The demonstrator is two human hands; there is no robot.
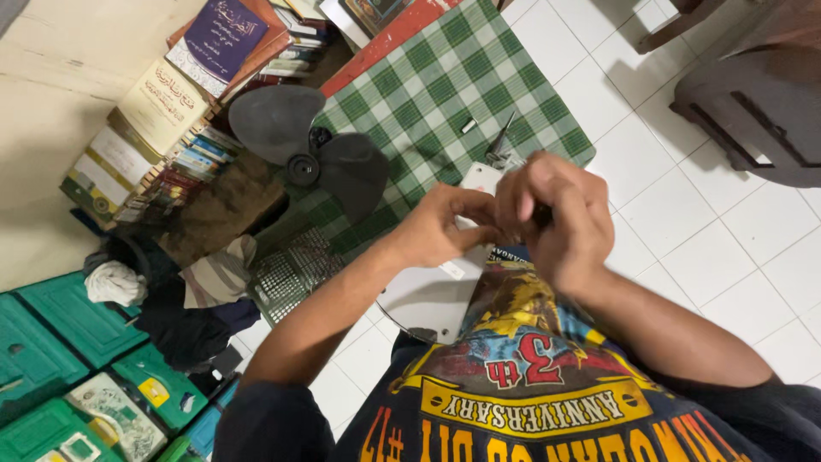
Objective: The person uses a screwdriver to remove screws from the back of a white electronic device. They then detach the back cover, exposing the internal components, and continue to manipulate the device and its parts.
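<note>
White rounded plastic housing (432,295) — pinched at its top edge by the left hand (445,227), the right hand (556,218) curled shut around a small dark tool beside it, near the green checked cloth (428,94).

Two bare hands, left hand (440,227) and right hand (556,218), touching each other mid-scene. One white rounded plastic fan housing (428,299) under them. One dark grey plastic fan blade (312,150) with three lobes, far left of the hands. One green-and-white checked cloth (445,85) on the floor. One small white rectangular piece (469,126) on the cloth. One thin dark metal tool (499,145) on the cloth. One grey mesh fan grille (291,274) at left. Green plastic crates (60,334) near left, at least four. Stacked books (171,111) far left, too many to count. One dark wooden chair (753,111) far right.
</note>
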